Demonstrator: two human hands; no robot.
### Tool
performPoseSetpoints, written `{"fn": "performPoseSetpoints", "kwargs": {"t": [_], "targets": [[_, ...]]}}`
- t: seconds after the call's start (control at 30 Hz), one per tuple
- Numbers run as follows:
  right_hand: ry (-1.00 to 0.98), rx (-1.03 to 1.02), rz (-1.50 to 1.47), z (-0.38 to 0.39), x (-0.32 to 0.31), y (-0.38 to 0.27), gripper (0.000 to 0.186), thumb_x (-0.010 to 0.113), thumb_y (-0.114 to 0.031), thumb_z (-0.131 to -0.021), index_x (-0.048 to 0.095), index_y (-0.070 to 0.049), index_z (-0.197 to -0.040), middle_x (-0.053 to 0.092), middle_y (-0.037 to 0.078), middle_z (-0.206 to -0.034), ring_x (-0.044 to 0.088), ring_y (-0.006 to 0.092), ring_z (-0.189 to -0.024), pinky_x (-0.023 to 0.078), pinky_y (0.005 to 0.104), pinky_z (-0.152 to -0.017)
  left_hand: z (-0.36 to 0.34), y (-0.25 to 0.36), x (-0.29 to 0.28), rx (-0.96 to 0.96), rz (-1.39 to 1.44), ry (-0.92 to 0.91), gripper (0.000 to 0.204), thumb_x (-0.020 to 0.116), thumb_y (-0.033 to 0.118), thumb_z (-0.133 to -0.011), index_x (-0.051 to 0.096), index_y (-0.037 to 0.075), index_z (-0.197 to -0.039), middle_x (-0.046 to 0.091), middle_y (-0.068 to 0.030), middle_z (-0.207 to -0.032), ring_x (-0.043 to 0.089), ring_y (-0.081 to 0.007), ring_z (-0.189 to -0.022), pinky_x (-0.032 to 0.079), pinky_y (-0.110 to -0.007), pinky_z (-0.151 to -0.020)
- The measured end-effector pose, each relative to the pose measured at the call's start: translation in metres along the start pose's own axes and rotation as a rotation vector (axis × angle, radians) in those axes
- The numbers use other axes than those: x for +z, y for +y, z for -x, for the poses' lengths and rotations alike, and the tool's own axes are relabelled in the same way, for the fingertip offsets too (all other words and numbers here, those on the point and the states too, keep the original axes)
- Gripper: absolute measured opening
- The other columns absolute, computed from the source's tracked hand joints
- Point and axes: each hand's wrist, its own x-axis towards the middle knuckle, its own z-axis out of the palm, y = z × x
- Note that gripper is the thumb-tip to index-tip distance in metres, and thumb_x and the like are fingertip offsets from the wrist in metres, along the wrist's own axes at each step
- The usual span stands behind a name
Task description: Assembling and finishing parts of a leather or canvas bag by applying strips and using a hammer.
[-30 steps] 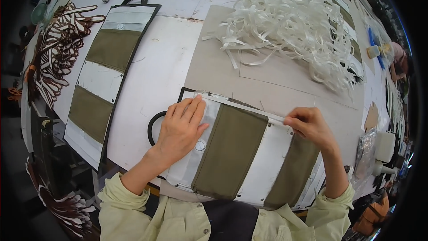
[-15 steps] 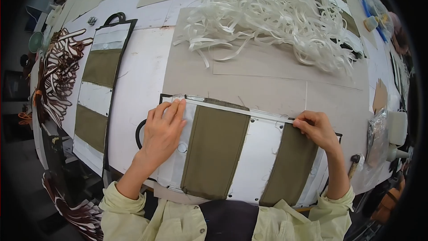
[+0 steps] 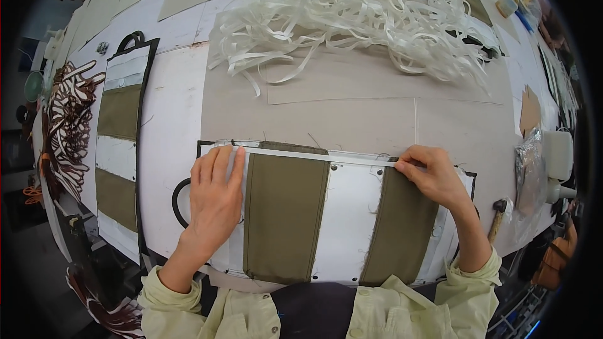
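A flat bag panel (image 3: 348,226) with white and olive-green bands lies across the table in front of me, small dark rivets along its band seams. A narrow white strip (image 3: 359,162) runs along its far edge. My left hand (image 3: 217,191) lies flat over the panel's left end, fingers stretched out, fingertips on the strip. At the strip's right part my right hand (image 3: 428,172) pinches it between thumb and fingers. A black loop handle (image 3: 178,204) sticks out at the panel's left end. Loose threads hang from the seams.
A similar banded bag panel (image 3: 118,113) lies to the left, beside a bundle of brown-and-white striped strips (image 3: 68,119). A large tangled heap of white ribbon (image 3: 352,22) covers the far middle. At the right are a wooden-handled tool (image 3: 497,221), clear plastic wrapping (image 3: 531,169) and white bottles (image 3: 556,157).
The view has shifted slightly. My left hand has flattened at the panel's left end, and the strip lies straighter along the far edge. My right hand still pinches the strip.
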Motion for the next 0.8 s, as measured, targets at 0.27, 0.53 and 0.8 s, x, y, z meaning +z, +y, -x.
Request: {"fn": "performPoseSetpoints", "kwargs": {"t": [0.27, 0.53, 0.8], "targets": [[0.057, -0.094, 0.039, 0.002, 0.004, 0.005, 0.012, 0.069, -0.010, -0.091, 0.069, 0.002, -0.090, 0.069, 0.016, -0.083, 0.066, 0.0318, -0.071, 0.054, 0.0369, -0.069, -0.009, 0.023, -0.002, 0.012, -0.105, -0.062, 0.076, 0.059, -0.014, -0.076, 0.050, 0.004, -0.149, 0.052, -0.0252, -0.134, 0.053, -0.0428, -0.126, 0.042, -0.054, -0.110], [0.126, -0.216, 0.084, 0.002, 0.013, 0.011, 0.010, 0.069, -0.010, -0.090, 0.066, 0.000, -0.086, 0.066, 0.014, -0.079, 0.063, 0.0340, -0.067, 0.050, 0.0403, -0.062, -0.017, 0.040, 0.005, 0.070, -0.046, -0.075, 0.071, 0.064, -0.007, -0.075, 0.051, -0.003, -0.145, 0.050, -0.0302, -0.136, 0.053, -0.0422, -0.127, 0.041, -0.058, -0.111], [0.161, -0.285, 0.190, 0.005, 0.016, 0.010, 0.007, 0.070, -0.006, -0.089, 0.066, -0.001, -0.086, 0.064, 0.012, -0.079, 0.062, 0.0303, -0.063, 0.048, 0.0372, -0.058, -0.037, 0.058, -0.006, 0.191, -0.084, -0.082, 0.068, 0.061, -0.005, -0.081, 0.051, 0.000, -0.148, 0.053, -0.0294, -0.133, 0.055, -0.0440, -0.125, 0.045, -0.056, -0.109]]}}
